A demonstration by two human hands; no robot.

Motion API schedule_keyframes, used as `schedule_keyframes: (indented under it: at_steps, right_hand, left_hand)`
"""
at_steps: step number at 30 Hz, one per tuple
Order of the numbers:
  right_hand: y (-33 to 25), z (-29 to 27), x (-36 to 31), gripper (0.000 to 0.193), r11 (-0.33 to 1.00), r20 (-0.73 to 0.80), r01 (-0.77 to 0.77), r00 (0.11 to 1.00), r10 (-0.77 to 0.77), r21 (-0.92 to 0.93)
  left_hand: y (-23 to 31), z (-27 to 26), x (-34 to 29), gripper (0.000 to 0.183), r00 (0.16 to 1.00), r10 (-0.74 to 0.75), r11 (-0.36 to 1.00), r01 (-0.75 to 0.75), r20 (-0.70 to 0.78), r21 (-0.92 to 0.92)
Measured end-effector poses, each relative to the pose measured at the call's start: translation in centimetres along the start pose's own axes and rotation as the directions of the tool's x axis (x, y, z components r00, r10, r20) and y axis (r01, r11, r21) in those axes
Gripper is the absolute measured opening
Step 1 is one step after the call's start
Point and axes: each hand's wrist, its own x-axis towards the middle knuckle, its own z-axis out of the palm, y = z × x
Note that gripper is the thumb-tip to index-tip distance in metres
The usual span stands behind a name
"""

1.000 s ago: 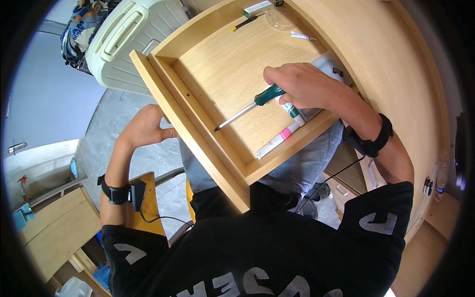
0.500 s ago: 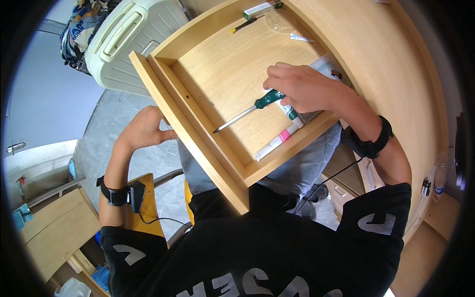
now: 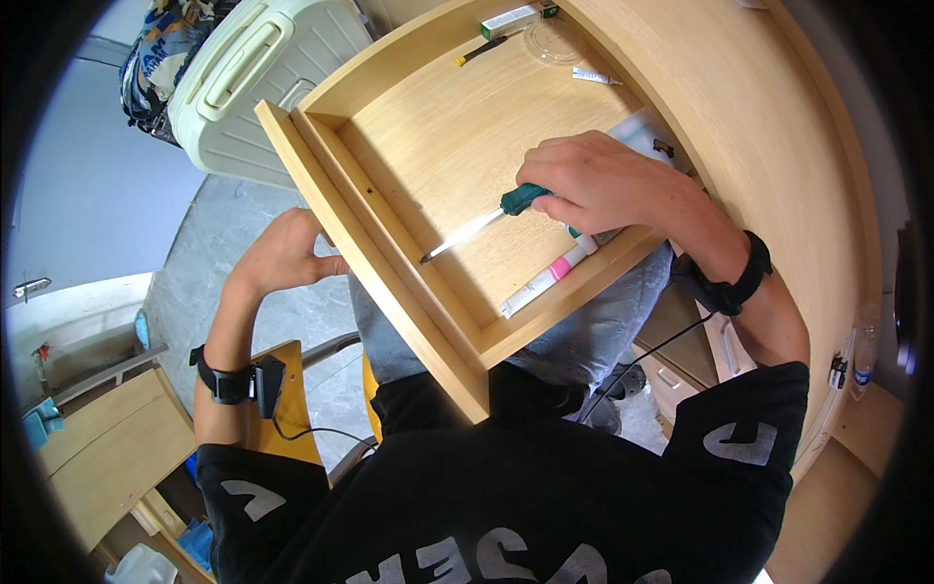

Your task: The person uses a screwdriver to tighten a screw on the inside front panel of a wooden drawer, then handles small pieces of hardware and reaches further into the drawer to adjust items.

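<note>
My right hand point(image 3: 608, 182) is closed round the dark green handle of a screwdriver point(image 3: 519, 200) inside an open wooden drawer point(image 3: 384, 265). The bright metal shaft points left, its dark tip beside the inner face of the drawer front. A white and pink tube point(image 3: 541, 284) lies below the handle along the near side wall. Part of a green and white item shows under my right hand; the rest is hidden. On the left, my left hand point(image 3: 280, 255) holds the drawer front, thumb on the outside, its other fingers mostly out of sight.
At the drawer's far end lie a small green and white box point(image 3: 518, 19), a yellow and black tool point(image 3: 481, 51), a clear round lid point(image 3: 553, 44) and a small white tube point(image 3: 595, 76). A pale suitcase point(image 3: 258, 88) stands beyond. The wooden desk point(image 3: 778, 127) runs along the right.
My right hand has turned a little round the screwdriver handle, its fingers now covering more of it and of the green item below. The left hand has stayed in place.
</note>
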Motion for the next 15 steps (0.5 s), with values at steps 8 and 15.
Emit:
schedule_keyframes:
  at_steps: [8,15]
  right_hand:
    - [0.0,0.6,0.4,0.023,0.982,-0.144,0.164,0.974,-0.176,-0.092]
    - [-1.1,0.1,0.8,0.024,0.995,0.029,-0.091,0.995,0.092,-0.044]
  left_hand:
    - [0.1,0.0,0.1,0.049,1.000,-0.009,1.000,0.009,0.020,-0.001]
    - [0.2,-0.1,-0.1,0.049,1.000,-0.025,1.000,0.025,0.016,0.005]
